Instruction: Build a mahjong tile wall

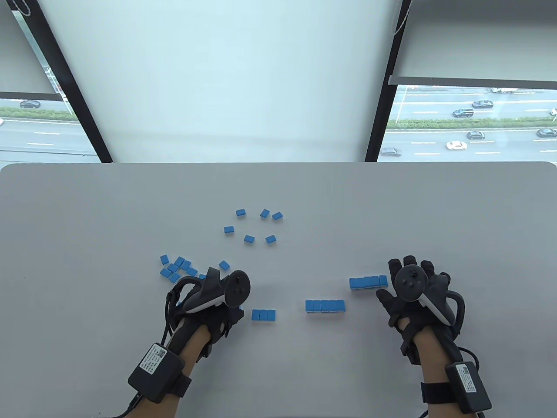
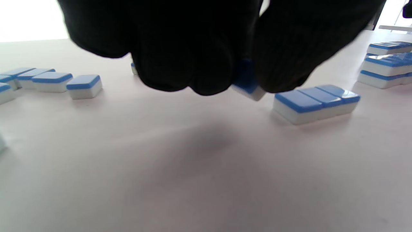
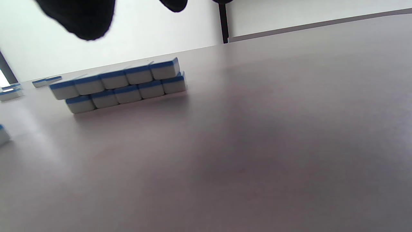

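Grey and wide, the table (image 1: 87, 261) runs out to a window with a road and cars beyond. Nearest the person, the left hand (image 1: 209, 300) hangs just above the surface with its fingers (image 2: 180, 64) curled, pinching 1 blue-backed tile (image 2: 248, 87) that is tilted and off the table. Just beside it on the right lies a short row of 3 tiles (image 1: 263, 315), backs up and touching; by my reading the held tile is meant for its near end. Further right sits a flat row of 5 tiles (image 1: 325, 305). The right hand (image 1: 413, 291) is spread with fingers straight and holds nothing; its fingertips lie just beside the right end of a stacked section (image 3: 119, 85), 2 layers of 5, the upper layer shifted slightly off the lower. Behind the left hand is a loose cluster of tiles (image 1: 176, 267), partly hidden by the tracker, and further out 7 scattered tiles (image 1: 254, 226) lie well apart. So 1 double section looks done, 2 single rows are started, and roughly half the tiles are unplaced.
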`<state>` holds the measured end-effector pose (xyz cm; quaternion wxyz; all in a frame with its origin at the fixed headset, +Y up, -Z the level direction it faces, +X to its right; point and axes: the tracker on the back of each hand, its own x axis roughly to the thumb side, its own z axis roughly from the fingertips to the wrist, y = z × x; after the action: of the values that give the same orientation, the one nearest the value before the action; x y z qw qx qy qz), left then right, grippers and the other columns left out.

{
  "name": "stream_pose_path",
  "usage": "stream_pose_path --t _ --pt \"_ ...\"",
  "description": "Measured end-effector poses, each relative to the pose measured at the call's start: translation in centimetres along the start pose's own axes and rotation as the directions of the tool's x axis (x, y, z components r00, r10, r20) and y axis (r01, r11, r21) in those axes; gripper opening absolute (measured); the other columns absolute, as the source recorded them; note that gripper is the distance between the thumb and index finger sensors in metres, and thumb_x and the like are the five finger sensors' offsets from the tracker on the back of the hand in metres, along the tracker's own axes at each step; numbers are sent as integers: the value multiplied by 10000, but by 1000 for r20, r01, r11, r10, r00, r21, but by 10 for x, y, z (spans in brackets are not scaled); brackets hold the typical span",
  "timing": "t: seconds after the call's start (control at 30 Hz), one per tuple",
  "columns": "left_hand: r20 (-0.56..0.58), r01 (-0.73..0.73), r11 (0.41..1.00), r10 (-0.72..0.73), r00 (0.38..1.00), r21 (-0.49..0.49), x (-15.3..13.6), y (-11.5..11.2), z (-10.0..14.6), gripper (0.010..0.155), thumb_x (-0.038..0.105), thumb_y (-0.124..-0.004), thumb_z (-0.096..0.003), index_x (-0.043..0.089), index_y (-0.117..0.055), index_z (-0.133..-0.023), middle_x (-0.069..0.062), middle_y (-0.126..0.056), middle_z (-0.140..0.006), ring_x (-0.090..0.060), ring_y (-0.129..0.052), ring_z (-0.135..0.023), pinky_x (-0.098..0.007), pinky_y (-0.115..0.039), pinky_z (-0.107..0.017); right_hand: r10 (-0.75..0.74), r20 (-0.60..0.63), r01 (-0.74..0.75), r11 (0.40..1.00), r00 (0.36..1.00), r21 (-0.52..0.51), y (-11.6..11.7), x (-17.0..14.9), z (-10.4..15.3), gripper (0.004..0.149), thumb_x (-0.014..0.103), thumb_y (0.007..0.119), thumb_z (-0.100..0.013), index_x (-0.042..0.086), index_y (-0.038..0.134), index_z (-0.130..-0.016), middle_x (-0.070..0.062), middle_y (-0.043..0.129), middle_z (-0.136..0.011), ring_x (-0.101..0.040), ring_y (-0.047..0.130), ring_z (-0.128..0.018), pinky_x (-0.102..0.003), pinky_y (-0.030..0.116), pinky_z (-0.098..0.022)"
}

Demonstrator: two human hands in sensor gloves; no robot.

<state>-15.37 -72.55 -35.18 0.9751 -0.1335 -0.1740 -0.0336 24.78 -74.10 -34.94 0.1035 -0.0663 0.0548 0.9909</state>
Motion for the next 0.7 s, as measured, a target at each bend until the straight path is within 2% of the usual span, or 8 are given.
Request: stream_pose_path --t 0.2,0.43,0.7 --pt "25 37 999 -36 999 -37 13 -9 -5 610 458 -911 -382 214 -779 -926 7 -921 -839 -225 -949 -681 -550 -766 -603 11 1 -11 1000 1000 0 0 1 0 786 609 694 -405 338 341 -1052 -11 215 -1136 -421 165 -1005 -654 113 -643" --pt "40 67 998 -66 997 -21 21 -10 -6 613 460 -907 -384 209 -773 -927 9 -917 -824 -218 -945 -671 -549 -766 -597 13 2 -13 1000 1000 0 0 1 0 786 608 694 -405 337 340 -1053 -9 217 -1136 -421 166 -1004 -654 113 -643" --pt "46 125 992 -125 991 -10 26 -13 -6 603 484 -905 -384 282 -771 -936 64 -926 -784 -193 -943 -660 -528 -767 -599 10 4 -10 1000 1000 -2 0 1 0 786 609 694 -405 337 340 -1052 -10 215 -1136 -421 166 -1004 -654 114 -643"
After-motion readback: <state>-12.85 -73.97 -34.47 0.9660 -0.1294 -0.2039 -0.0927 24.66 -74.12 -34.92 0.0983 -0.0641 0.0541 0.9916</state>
